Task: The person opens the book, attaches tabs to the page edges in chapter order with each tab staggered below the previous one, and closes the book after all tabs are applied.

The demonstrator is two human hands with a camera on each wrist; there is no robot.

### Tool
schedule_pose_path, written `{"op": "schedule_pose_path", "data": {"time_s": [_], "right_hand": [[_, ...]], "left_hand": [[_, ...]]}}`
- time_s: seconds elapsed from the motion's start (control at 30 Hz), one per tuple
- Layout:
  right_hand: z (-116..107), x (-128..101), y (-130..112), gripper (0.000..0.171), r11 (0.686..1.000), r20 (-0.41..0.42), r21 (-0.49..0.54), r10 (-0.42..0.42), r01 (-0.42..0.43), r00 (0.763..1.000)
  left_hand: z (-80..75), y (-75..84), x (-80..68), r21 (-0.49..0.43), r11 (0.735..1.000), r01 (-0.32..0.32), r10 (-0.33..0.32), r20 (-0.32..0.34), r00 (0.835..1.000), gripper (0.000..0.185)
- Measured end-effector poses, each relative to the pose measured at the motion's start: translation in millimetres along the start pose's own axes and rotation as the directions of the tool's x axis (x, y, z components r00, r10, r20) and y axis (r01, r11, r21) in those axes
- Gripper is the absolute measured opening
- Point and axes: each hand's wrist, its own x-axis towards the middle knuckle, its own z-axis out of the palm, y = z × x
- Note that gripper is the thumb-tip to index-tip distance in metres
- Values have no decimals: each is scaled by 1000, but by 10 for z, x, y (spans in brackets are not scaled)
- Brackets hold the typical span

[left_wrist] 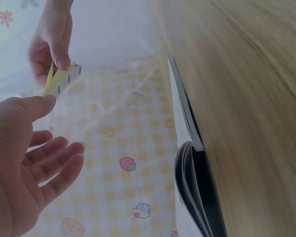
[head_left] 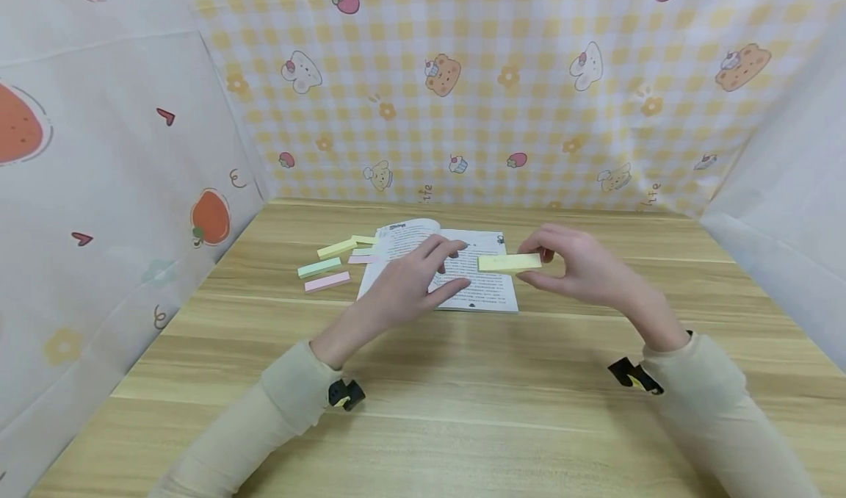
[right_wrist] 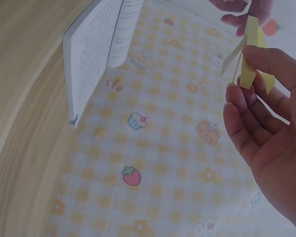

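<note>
Over the right page of an open book [head_left: 479,292], my right hand [head_left: 588,266] pinches a pad of yellow sticky notes [head_left: 505,264] between thumb and fingers. In the right wrist view some leaves of the pad [right_wrist: 250,61] are fanned apart. My left hand [head_left: 419,274] hovers above the middle of the book with its fingers spread and loosely bent, holding nothing. A small gap separates its fingertips from the pad's left end in the head view. Printed text covers the pages, and the left page is partly hidden by my left hand.
Left of the book lie a yellow pad [head_left: 337,249], a green pad [head_left: 319,267] and a pink pad [head_left: 327,282]. Yellow, green and pink strips [head_left: 362,259] sit at the book's left edge. A patterned cloth [head_left: 489,116] hangs behind the wooden table [head_left: 463,424].
</note>
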Motion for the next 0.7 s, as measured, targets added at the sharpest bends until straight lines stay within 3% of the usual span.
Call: {"op": "schedule_pose_path", "data": {"time_s": [0.7], "right_hand": [[176, 83, -145, 36, 993, -70, 73, -90, 95, 993]], "left_hand": [[34, 72, 1, -133, 990, -41, 33, -60, 998, 44]]}}
